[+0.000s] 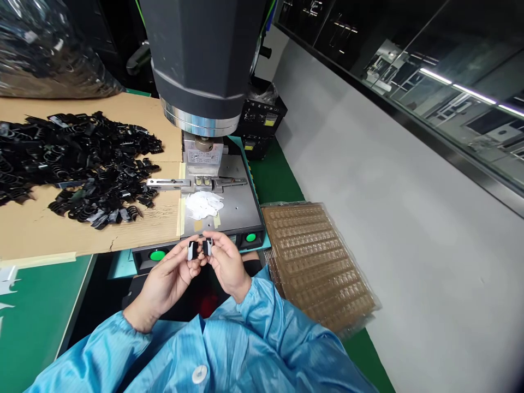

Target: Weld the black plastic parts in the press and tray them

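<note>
My left hand (166,281) pinches a small black part (191,250) with a white face between thumb and fingers. My right hand (226,266) grips a second small black part (208,246) right beside it, and the two parts almost touch. Both hands are raised just in front of the press machine's base plate (239,204), near its two green buttons (157,255). Behind them, a pile of small white pieces (203,204) lies on the plate under the large grey press head (200,60).
A heap of black plastic parts (77,164) is spread over the cardboard sheet (49,229) on the left. A stack of clear brownish blister trays (317,262) lies to the right on the green mat. A grey wall runs along the right side.
</note>
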Tool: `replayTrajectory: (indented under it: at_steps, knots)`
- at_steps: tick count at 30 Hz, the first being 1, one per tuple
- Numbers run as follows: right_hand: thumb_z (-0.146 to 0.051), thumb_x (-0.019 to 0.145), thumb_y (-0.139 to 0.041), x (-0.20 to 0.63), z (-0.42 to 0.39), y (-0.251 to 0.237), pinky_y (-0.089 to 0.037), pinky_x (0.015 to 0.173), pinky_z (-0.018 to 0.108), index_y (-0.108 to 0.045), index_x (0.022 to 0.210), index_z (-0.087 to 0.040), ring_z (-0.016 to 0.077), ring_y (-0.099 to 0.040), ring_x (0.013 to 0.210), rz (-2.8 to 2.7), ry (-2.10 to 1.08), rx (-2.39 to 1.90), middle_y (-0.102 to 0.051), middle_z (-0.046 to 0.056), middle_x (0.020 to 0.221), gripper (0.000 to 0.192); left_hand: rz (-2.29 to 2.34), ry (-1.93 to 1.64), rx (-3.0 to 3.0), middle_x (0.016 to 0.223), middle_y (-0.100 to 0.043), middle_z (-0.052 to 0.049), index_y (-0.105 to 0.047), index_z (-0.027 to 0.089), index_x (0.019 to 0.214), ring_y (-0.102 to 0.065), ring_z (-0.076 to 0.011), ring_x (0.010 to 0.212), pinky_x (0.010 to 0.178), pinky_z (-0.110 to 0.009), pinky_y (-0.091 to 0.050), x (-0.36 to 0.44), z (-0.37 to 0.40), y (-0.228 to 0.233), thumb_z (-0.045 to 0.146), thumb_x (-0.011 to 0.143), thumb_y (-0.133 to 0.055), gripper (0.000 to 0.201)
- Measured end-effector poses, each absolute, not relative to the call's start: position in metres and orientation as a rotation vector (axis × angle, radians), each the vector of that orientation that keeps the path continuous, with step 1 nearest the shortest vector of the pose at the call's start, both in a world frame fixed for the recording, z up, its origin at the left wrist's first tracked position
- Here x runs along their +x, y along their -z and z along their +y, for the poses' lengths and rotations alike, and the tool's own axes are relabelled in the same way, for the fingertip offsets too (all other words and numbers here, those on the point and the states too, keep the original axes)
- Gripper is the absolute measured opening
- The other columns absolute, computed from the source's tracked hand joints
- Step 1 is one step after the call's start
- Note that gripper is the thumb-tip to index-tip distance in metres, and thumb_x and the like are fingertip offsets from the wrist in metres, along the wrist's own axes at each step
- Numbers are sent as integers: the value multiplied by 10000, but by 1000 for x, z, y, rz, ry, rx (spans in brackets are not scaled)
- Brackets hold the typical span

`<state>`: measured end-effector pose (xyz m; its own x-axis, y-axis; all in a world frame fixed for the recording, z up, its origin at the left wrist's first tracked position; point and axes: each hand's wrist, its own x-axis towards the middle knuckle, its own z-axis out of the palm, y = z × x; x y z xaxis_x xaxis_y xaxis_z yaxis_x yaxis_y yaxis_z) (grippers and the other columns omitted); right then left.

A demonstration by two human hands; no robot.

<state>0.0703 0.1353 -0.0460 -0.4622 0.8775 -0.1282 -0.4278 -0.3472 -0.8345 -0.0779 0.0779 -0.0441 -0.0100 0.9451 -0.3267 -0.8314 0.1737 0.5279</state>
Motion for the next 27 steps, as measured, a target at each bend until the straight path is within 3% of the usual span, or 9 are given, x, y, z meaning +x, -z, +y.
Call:
replayTrajectory:
  at_steps: [12,18,23,27]
  knots:
    - [-280,932,-708,71,135,45,-583,703,278,-714,1251,-246,163,-668,845,-985,-1893,-758,-745,53,1138,321,715,-1400,212,1105,-741,-115,-747,172,1327,-658,-143,750,655,-251,-616,-77,77,45,222,957,-771,374]
    - [-228,891,-633,71,135,51,-589,723,296,-636,1269,-262,176,-657,871,-1108,-1826,-800,-703,41,1104,380,729,-1394,225,1078,-742,-110,-739,166,1335,-660,-138,746,663,-252,-626,-77,78,46,233,956,-784,387]
    - [-198,829,-611,80,133,50,-594,820,344,-563,1159,-275,178,-631,856,-1477,-1516,-945,-615,-7,983,342,807,-1395,215,1029,-752,-85,-741,193,1313,-729,-169,806,746,-286,-673,-76,77,49,270,907,-857,429]
    - [-234,830,-713,82,127,41,-592,925,384,-566,1201,-270,212,-673,1007,-1795,-1233,-1074,-651,18,1094,400,916,-1448,255,1089,-758,-59,-745,225,1233,-760,-169,844,805,-287,-682,-70,76,52,341,849,-933,443]
